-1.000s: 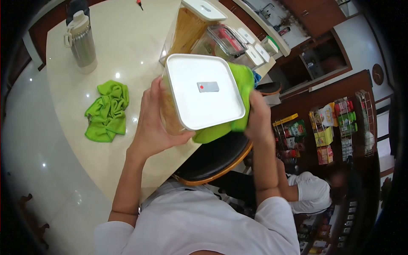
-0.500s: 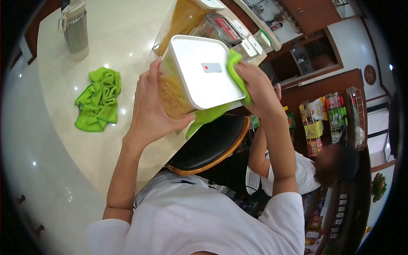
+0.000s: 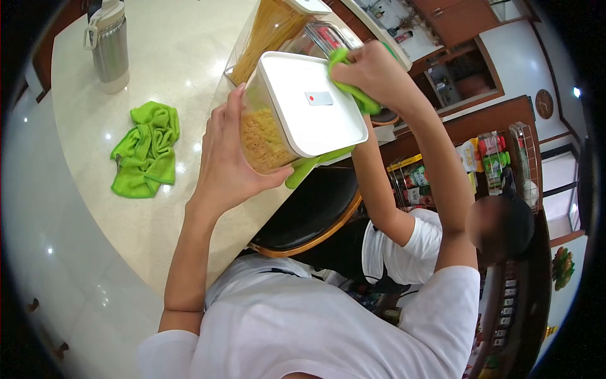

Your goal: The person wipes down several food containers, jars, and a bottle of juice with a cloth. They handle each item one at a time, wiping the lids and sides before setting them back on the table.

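My left hand (image 3: 218,155) grips the side of a clear food storage container (image 3: 268,142), thumb along its near bottom edge and fingers up the left wall. Small yellow pieces of dry food fill its lower part. A white lid (image 3: 297,117) with a grey label closes it, and the container is tilted toward me. My right hand (image 3: 382,76) pinches a green cloth (image 3: 363,99) against the lid's right edge. More green fabric (image 3: 303,172) shows beneath the container. Another green cloth (image 3: 148,151) lies crumpled on the table, left of my left hand.
On the pale table (image 3: 189,38) stand a steel bottle (image 3: 110,54) and a clear box of spaghetti (image 3: 268,35), with more lidded containers (image 3: 315,39) beside it. A black stool (image 3: 309,211) sits by the edge. A person in white (image 3: 410,252) is close on my right.
My right hand has moved up and away along the lid's right edge with the cloth. The container has shifted slightly right. The other person's arm now reaches forward toward the table.
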A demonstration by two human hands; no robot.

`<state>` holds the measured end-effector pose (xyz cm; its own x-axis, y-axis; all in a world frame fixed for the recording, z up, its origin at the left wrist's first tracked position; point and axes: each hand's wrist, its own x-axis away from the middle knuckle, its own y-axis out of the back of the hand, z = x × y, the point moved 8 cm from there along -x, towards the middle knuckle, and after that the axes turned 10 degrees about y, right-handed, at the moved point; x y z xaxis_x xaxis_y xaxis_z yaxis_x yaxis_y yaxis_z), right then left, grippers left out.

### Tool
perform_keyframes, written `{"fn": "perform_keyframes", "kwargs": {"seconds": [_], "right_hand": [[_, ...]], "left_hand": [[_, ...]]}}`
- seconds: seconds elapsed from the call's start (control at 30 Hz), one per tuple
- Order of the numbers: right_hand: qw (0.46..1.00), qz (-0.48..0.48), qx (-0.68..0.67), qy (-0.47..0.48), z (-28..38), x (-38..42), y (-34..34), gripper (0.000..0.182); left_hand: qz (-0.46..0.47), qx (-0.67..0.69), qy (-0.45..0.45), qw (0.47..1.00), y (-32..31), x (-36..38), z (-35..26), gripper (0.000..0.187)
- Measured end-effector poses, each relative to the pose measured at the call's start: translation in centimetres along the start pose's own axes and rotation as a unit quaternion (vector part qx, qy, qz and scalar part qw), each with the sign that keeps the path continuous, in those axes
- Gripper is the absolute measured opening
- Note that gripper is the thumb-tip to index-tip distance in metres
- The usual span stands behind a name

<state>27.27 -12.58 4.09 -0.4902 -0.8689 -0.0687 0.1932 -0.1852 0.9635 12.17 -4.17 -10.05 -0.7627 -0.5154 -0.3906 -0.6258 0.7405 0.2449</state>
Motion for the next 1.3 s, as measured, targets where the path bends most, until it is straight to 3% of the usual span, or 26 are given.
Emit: {"fn": "perform_keyframes", "kwargs": {"seconds": [0.13, 0.23, 0.37, 0.43, 0.47, 0.53, 0.57, 0.63, 0.73, 0.77, 0.87, 0.9, 1.0, 1.07, 1.13, 1.2, 1.27, 1.3], "right_hand": [[0.999, 0.033, -0.021, 0.021, 0.2, -1.0, -0.3, 0.031], [0.988, 0.053, -0.087, -0.120, -1.3, 1.7, -1.5, 0.030], [0.978, -0.048, -0.205, -0.011, -2.0, 5.1, -2.2, 0.045], [0.945, -0.019, -0.293, -0.141, -1.5, 6.4, -2.1, 0.041], [0.945, -0.021, -0.294, -0.145, -1.6, 5.9, -1.8, 0.041], [0.987, -0.025, -0.127, -0.095, -1.8, 2.9, -0.7, 0.037], [0.987, -0.028, -0.129, -0.096, -1.9, 1.8, -0.8, 0.037], [0.999, -0.030, -0.006, 0.024, -0.2, -0.7, -0.2, 0.032], [0.995, 0.008, 0.047, 0.082, 0.3, -1.8, 0.6, 0.033], [0.987, 0.004, 0.005, 0.161, 0.2, -2.0, 0.8, 0.039], [0.996, 0.007, 0.017, 0.087, 0.8, -0.6, 0.5, 0.046], [0.991, -0.008, 0.015, 0.133, 0.3, 0.2, 0.0, 0.048], [0.992, -0.054, -0.109, 0.028, -1.6, 0.4, -1.6, 0.065], [0.991, -0.071, -0.109, 0.024, 1.2, -0.4, -2.0, 0.069], [0.987, -0.082, -0.120, 0.069, 1.0, -0.8, -1.9, 0.065], [0.991, 0.014, -0.126, -0.037, -0.8, 0.6, -1.7, 0.045], [0.987, 0.008, -0.142, -0.073, -3.5, 2.1, -2.2, 0.050], [0.979, -0.025, -0.197, -0.039, -3.4, 2.7, -2.4, 0.053]], "left_hand": [[0.005, 0.013, 0.006, 1.000, 0.1, -0.1, 0.0, 0.117], [0.001, 0.004, 0.020, 1.000, 0.1, -0.1, -0.3, 0.117], [-0.005, -0.002, 0.019, 1.000, 0.3, -0.1, -0.1, 0.118], [-0.001, -0.001, 0.014, 1.000, 0.1, -0.1, -0.1, 0.118], [0.002, 0.000, 0.014, 1.000, 0.0, -0.1, -0.1, 0.118], [0.002, -0.001, 0.006, 1.000, 0.1, -0.1, -0.3, 0.118], [0.004, -0.003, 0.004, 1.000, 0.1, -0.1, -0.3, 0.118], [-0.006, -0.001, -0.007, 1.000, 0.3, -0.1, -0.3, 0.118], [0.027, -0.015, 0.023, 0.999, 0.1, -0.1, -0.1, 0.119], [0.028, -0.015, 0.023, 0.999, 0.0, 0.0, -0.1, 0.119], [0.022, -0.010, 0.012, 1.000, 0.1, -0.1, -0.2, 0.120], [0.009, -0.009, 0.007, 1.000, 0.2, -0.1, -0.3, 0.118], [-0.004, 0.001, 0.009, 1.000, 0.3, -0.2, -0.3, 0.116], [0.007, 0.005, 0.012, 1.000, -0.2, -0.2, -0.4, 0.116], [-0.007, 0.009, 0.001, 1.000, 0.1, -0.2, -0.4, 0.116], [0.012, 0.002, 0.016, 1.000, 0.1, -0.2, -0.5, 0.118], [0.026, 0.004, 0.033, 0.999, -0.1, -0.3, -0.4, 0.121], [0.030, -0.002, 0.039, 0.999, -0.1, -0.3, -0.2, 0.121]]}}
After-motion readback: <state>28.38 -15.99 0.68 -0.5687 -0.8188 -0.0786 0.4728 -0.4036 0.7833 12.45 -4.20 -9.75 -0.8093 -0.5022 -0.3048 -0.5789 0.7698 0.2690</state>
